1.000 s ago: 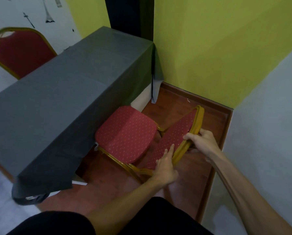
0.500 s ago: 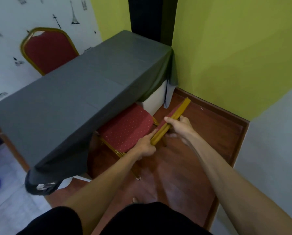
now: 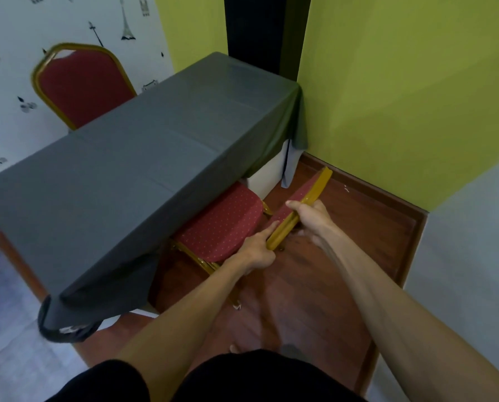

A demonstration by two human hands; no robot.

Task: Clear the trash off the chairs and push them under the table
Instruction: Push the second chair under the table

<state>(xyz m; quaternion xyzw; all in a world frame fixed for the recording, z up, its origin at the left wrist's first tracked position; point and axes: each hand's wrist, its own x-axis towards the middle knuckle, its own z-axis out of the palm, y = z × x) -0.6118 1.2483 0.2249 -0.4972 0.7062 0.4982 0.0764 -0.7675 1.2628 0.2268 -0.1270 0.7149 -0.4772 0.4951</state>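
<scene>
A red padded chair with a gold frame stands at the near side of the table, which is draped in a grey cloth. The front of its seat lies under the cloth's edge. I see the gold backrest edge-on. My left hand grips its lower end, and my right hand wraps around its middle. The seat is bare, with no trash on it. A second red chair stands at the table's far side, only its back showing.
A yellow-green wall and a grey-white wall close in on the right. Brown wooden floor lies below me, bounded by a skirting board. Blue things show at the left edge. My dark shorts fill the bottom.
The chair has slid in under the table, with less of its seat showing. Both hands have shifted along the backrest, and my view has risen and turned left.
</scene>
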